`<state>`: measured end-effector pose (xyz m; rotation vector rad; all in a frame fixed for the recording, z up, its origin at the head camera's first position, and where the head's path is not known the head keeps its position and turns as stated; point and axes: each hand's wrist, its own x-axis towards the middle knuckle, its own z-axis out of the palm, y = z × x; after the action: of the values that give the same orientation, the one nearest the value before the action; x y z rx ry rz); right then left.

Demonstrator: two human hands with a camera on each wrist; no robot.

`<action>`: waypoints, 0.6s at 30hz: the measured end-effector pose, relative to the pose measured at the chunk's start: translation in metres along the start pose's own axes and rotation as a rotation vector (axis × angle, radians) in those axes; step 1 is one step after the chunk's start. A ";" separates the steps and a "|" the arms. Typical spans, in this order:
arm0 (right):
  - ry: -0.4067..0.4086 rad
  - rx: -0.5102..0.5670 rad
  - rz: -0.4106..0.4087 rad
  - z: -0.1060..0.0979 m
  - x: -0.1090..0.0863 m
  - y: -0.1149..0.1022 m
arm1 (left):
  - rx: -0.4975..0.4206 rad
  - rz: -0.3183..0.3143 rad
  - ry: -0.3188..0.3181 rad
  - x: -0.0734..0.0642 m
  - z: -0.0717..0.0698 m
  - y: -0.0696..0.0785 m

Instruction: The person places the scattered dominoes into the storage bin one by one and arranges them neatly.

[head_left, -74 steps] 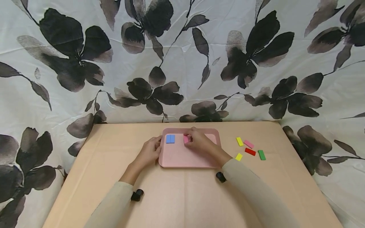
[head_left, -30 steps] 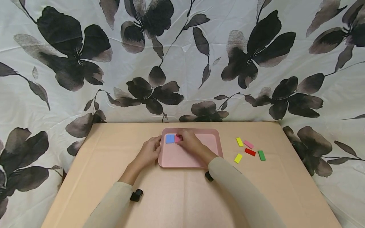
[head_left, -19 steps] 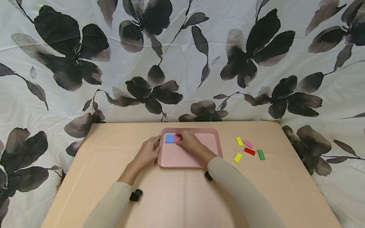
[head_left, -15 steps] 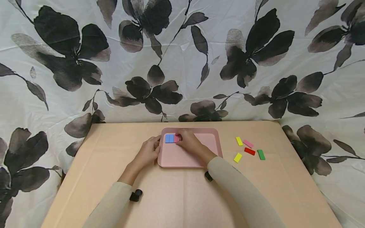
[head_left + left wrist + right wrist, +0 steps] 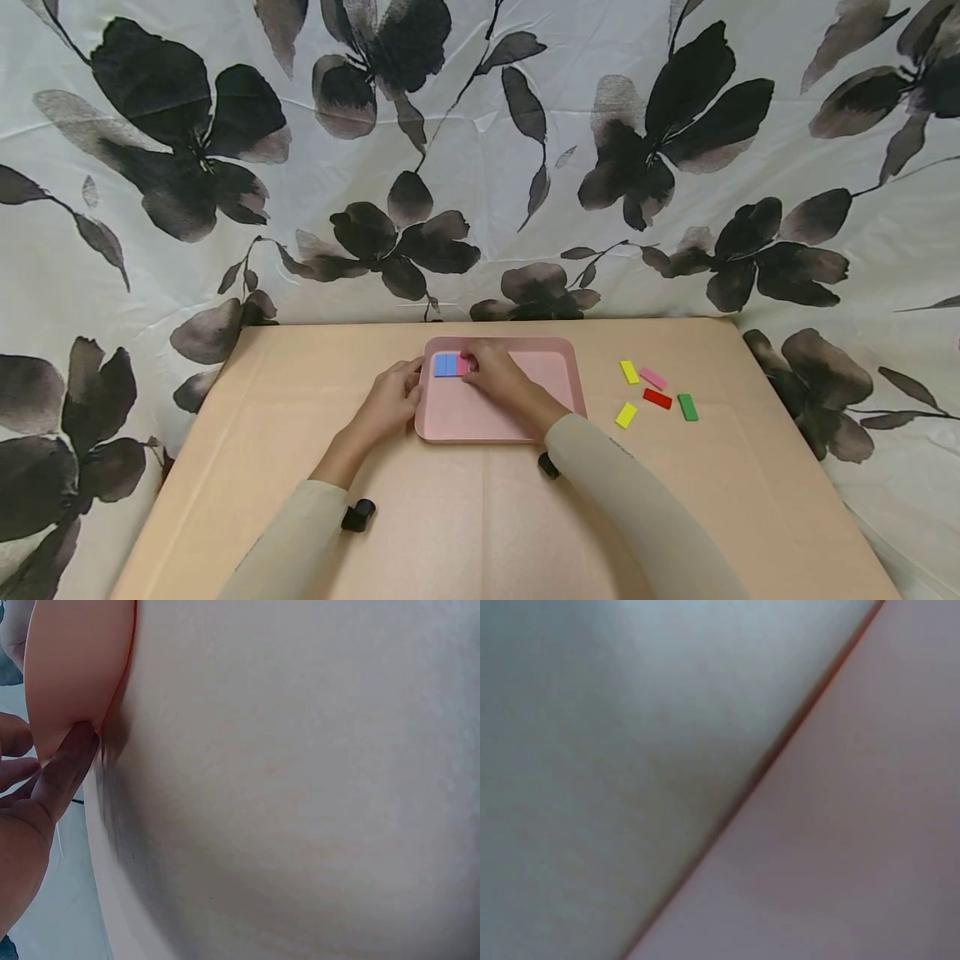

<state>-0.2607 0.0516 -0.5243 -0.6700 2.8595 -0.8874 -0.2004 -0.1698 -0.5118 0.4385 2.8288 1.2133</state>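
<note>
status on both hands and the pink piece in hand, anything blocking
Left hand holding left edge of tray. Right hand pinching pink piece inside tray, beside two blue pieces. Nothing visibly in the way.

The head view is bright and evenly lit, with a faint sheen on the table [image 5: 750,500] and soft shadows along the inner sides of the sleeves [image 5: 292,533]. The left wrist view is dimmer and greyish, a broad shadow trailing below the fingers [image 5: 66,769]. The right wrist view is murky and out of focus, the edge of the tray [image 5: 840,825] smeared.
</note>
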 end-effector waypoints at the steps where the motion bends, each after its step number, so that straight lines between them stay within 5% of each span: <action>1: 0.001 0.000 0.000 0.000 0.000 0.000 | -0.002 -0.003 -0.002 0.000 0.000 0.000; 18: -0.001 0.025 0.037 0.001 -0.002 -0.002 | -0.010 -0.008 0.000 0.000 0.001 -0.001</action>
<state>-0.2578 0.0507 -0.5238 -0.6124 2.8446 -0.9158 -0.2006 -0.1693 -0.5132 0.4261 2.8201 1.2260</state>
